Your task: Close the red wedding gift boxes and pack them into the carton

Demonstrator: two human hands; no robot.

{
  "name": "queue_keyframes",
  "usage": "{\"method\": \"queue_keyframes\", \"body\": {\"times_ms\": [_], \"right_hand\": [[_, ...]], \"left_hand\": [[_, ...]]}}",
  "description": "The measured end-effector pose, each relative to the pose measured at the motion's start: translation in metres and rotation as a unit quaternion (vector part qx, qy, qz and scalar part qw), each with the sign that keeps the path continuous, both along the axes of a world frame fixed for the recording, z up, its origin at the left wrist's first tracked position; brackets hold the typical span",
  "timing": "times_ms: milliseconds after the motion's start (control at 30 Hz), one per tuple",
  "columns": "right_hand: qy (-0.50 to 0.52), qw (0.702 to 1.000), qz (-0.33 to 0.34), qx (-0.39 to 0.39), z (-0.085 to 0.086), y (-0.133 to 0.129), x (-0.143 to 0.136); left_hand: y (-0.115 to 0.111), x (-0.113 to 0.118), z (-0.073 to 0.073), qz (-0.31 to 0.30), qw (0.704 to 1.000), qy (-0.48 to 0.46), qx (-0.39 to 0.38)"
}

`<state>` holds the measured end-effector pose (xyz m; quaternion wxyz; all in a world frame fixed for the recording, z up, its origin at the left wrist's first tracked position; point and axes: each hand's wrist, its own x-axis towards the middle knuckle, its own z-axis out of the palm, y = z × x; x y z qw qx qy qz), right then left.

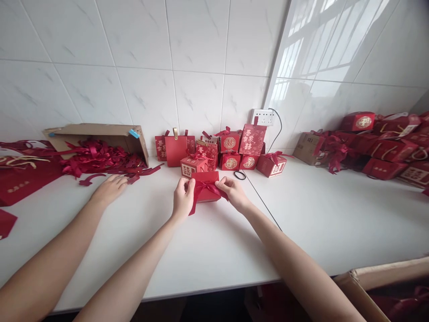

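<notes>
A small red gift box [207, 195] stands on the white table in front of me. A dark red ribbon [205, 187] is tied across it in a bow. My left hand [182, 200] pinches the bow at its left side, where one tail hangs down past the box. At the other side my right hand [233, 193] grips the ribbon between thumb and fingers. Just behind stands another red box [193, 167] with a gold panel and a bow. A third hand [112, 187], another person's, rests on the table to the left, beside loose ribbons [134, 173].
Red boxes and bags [229, 142] stand along the tiled wall. A cardboard box [142, 145] spilling ribbons lies back left. More red boxes [385, 152] are piled right. A power strip [264, 117] with a black cable is at the wall; an open carton [357, 279] stands lower right.
</notes>
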<state>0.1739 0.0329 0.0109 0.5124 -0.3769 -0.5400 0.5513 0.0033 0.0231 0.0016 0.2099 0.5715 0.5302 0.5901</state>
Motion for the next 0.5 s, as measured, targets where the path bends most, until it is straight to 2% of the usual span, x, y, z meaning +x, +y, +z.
{"method": "queue_keyframes", "body": {"times_ms": [233, 500], "right_hand": [[0.061, 0.997, 0.031, -0.026, -0.0054, 0.0012, -0.0029], [0.079, 0.997, 0.023, -0.013, -0.0076, -0.0002, -0.0044]], "left_hand": [[-0.0003, 0.0014, -0.0028, 0.001, 1.000, -0.012, -0.006], [0.0000, 0.0019, -0.0044, -0.011, 1.000, -0.019, 0.000]]}}
